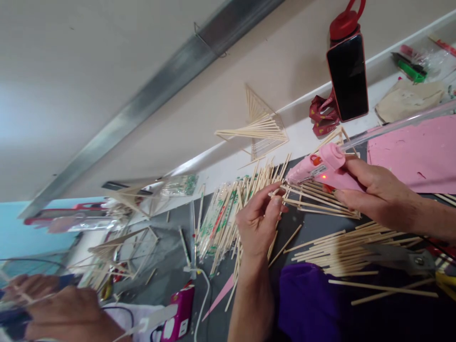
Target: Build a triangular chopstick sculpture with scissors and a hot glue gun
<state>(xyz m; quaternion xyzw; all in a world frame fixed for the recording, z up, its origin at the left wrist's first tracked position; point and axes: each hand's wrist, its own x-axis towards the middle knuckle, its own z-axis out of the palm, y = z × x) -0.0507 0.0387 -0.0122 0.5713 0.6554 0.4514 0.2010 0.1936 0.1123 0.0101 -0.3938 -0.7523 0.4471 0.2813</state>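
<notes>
My right hand (pixel 370 190) is wrapped round a pink hot glue gun (pixel 333 166), whose small red light glows and whose clear glue stick runs out behind. The gun's nozzle points left, close to the fingers of my left hand (pixel 260 216). Those fingers pinch the end of a wooden stick structure (pixel 324 199), made of thin sticks fanned side by side. The nozzle tip is at or just above that end; whether it touches cannot be made out. Beneath lie loose wooden sticks (pixel 331 251), and more in green-printed wrappers (pixel 221 213) sit left of my left hand.
A finished twisted stick model (pixel 260 128) stands by the wall. A phone (pixel 347 78) leans on a red-capped bottle (pixel 344 26). Scissors (pixel 409 259) lie near my right forearm. A co-worker's hands (pixel 60 304) hold sticks at lower left, beside a magenta box (pixel 180 308).
</notes>
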